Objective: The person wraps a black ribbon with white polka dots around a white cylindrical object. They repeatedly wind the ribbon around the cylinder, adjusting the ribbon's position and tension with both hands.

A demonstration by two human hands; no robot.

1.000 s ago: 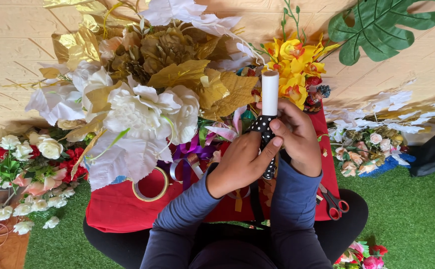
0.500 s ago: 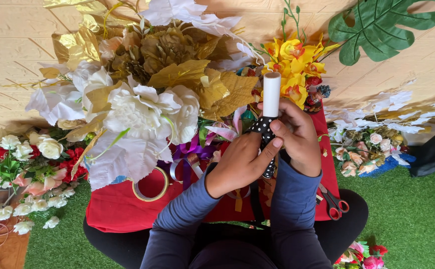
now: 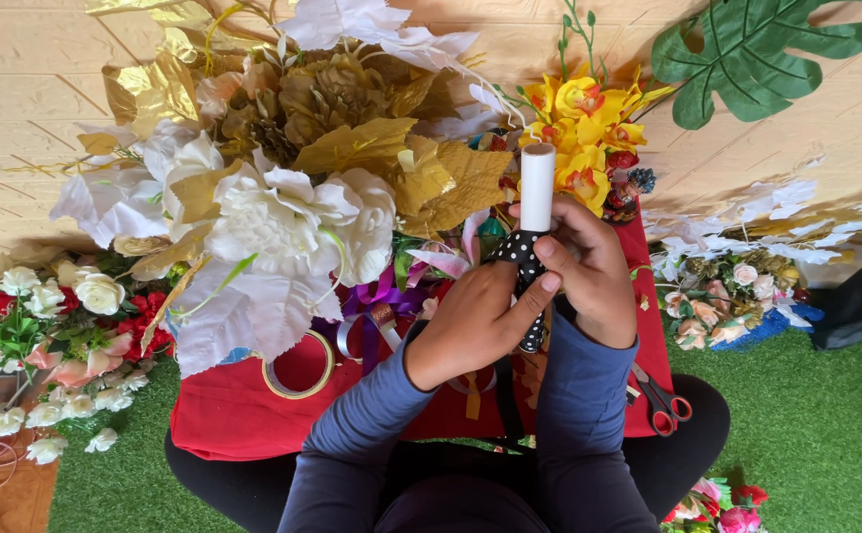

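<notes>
Both hands meet in the middle of the view around an upright white tube (image 3: 538, 186). My right hand (image 3: 594, 268) grips the tube's lower part from the right. My left hand (image 3: 475, 321) presses a black ribbon with white dots (image 3: 522, 254) against the tube, thumb on top of it. The ribbon wraps the tube's lower end and hangs down between my wrists. Both sleeves are blue.
A large white and gold artificial flower bouquet (image 3: 283, 188) stands at the left. Yellow flowers (image 3: 589, 123) sit behind the tube. On the red cloth (image 3: 243, 415) lie a tape roll (image 3: 298, 367), purple ribbons (image 3: 382, 306) and red-handled scissors (image 3: 660, 403). Small flowers lie on green turf (image 3: 826, 434) at both sides.
</notes>
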